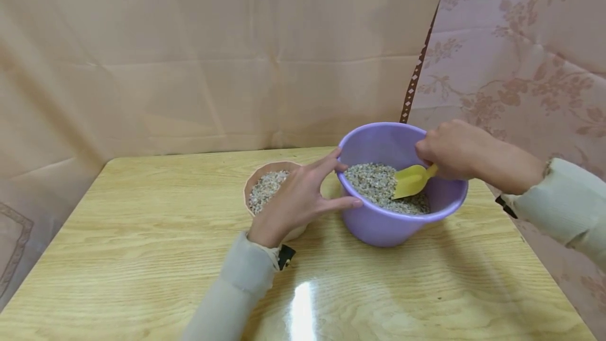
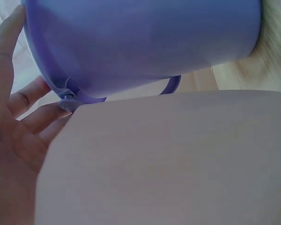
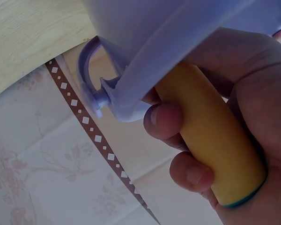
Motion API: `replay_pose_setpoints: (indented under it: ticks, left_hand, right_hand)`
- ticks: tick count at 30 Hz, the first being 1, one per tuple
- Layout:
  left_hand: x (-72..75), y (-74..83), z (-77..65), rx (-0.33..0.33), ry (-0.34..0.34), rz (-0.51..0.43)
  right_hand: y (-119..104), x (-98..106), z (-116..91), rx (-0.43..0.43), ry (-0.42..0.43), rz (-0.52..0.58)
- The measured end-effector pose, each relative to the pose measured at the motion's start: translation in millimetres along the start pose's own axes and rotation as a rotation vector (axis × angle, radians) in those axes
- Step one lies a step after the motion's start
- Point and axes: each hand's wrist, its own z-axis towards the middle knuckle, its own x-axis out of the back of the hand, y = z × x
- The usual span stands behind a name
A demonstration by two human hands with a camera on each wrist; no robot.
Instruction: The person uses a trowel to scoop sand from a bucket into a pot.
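A purple bucket point(image 1: 379, 228) with coarse grey-beige gravel point(image 1: 371, 180) inside stands tilted on the table. My left hand point(image 1: 307, 191) holds its left rim, thumb apart from the fingers, near the handle joint point(image 2: 68, 96). Inside the bucket, the blade of a yellow scoop point(image 1: 411, 180) lies against the gravel. My right hand point(image 1: 456, 149) grips the scoop's thick round handle point(image 3: 210, 140) just over the bucket's right rim. Left of the bucket stands a peach pot point(image 1: 248, 186) holding similar gravel, partly hidden behind my left hand and wrist. Its pale side point(image 2: 168, 159) fills much of the left wrist view.
Both containers stand on a light wood-grain table point(image 1: 156, 246). Beige cloth point(image 1: 213, 57) hangs behind it, and a floral cloth point(image 1: 525, 62) hangs on the right. The bucket's purple carrying handle point(image 3: 86, 58) hangs down on its far side.
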Motion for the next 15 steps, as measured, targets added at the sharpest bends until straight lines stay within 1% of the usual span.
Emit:
replay_pose_setpoints:
  ticks: [4, 11, 15]
  left_hand:
    - [-1.4, -0.1, 1.5, -0.009, 0.0, -0.007]
    - [-2.5, 0.0, 2.8, -0.026, 0.009, 0.007]
    - [-2.4, 0.3, 2.7, -0.024, 0.017, 0.006]
  right_hand:
    - [2.5, -3.2, -0.4, -0.001, -0.003, 0.008]
    - [5.3, -8.7, 0.8, 0.035, 0.03, 0.033]
    - [6.4, -10.1, 1.5, 0.036, 0.03, 0.027]
